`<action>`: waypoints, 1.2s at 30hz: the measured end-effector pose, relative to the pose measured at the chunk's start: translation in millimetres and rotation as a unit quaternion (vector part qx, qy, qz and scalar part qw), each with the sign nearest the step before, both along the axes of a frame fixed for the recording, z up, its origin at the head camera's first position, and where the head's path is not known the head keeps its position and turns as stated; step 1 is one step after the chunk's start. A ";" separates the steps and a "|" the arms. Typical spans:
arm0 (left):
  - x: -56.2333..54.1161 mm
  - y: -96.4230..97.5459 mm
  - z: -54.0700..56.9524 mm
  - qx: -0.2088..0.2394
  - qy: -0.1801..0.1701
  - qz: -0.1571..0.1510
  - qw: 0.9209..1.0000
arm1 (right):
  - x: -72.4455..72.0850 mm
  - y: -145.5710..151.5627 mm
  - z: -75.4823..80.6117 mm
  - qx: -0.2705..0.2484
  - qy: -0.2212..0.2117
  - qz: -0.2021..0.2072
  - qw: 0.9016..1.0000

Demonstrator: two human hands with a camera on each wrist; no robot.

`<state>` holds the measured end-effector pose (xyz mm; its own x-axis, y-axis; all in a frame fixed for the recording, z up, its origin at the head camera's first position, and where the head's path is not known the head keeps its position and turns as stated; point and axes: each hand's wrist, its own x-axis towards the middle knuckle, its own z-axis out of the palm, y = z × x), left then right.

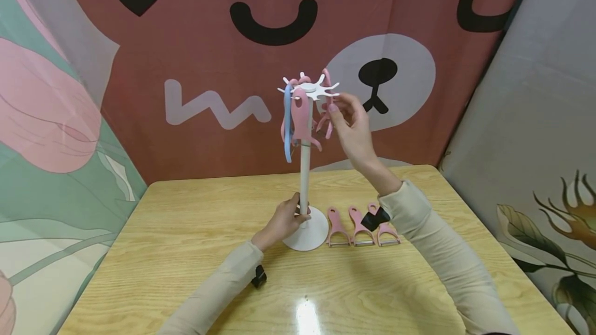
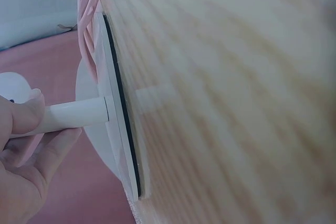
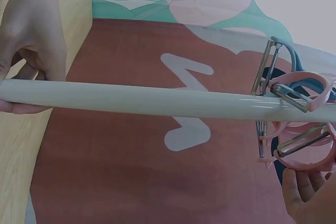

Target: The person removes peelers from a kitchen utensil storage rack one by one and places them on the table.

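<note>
A white rack [image 1: 311, 89] with radiating hooks stands on a pole [image 1: 304, 169] above a round white base [image 1: 314, 237]. My left hand [image 1: 281, 222] grips the pole just over the base. At the rack's right side my right hand [image 1: 356, 131] pinches a pink peeler [image 1: 329, 129] by a hook; fingertips and part of that peeler hide each other. Toward the left hang a blue peeler [image 1: 287, 123] and another pink peeler [image 1: 301, 113]. More pink shows behind them, partly hidden. In the right wrist view, metal blades [image 3: 266, 69] of the hanging peelers face the pole.
Three pink peelers lie in a row right of the base: one near it [image 1: 338, 230], one in the middle [image 1: 361, 229], and one farther right [image 1: 385, 234], partly behind a black wrist strap [image 1: 375, 218]. Beyond the wooden table [image 1: 186, 252] hangs a printed curtain [image 1: 205, 56].
</note>
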<state>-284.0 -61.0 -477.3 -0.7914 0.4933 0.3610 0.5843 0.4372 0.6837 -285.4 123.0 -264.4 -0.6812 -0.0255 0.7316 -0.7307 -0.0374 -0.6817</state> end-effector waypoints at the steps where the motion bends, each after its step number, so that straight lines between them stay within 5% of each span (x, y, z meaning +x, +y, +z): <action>1: -0.2 -0.1 0.1 -0.002 -0.002 0.000 1.000 | 0.0 0.4 -0.6 0.002 -0.001 -0.002 1.000; 26: -0.5 -2.0 0.2 0.009 0.018 -0.017 1.000 | -5.7 19.8 -28.1 0.029 -0.019 -0.024 0.999; 36: 0.1 -3.4 4.9 0.004 -0.005 -0.026 1.000 | -5.0 32.0 -38.2 0.044 -0.044 -0.039 0.997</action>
<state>-283.9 -64.4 -472.4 -0.7691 0.5304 0.3565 0.5983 0.4015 0.6935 -290.5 154.9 -302.5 -0.7445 -0.0312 0.6668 -0.6669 0.0791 -0.7409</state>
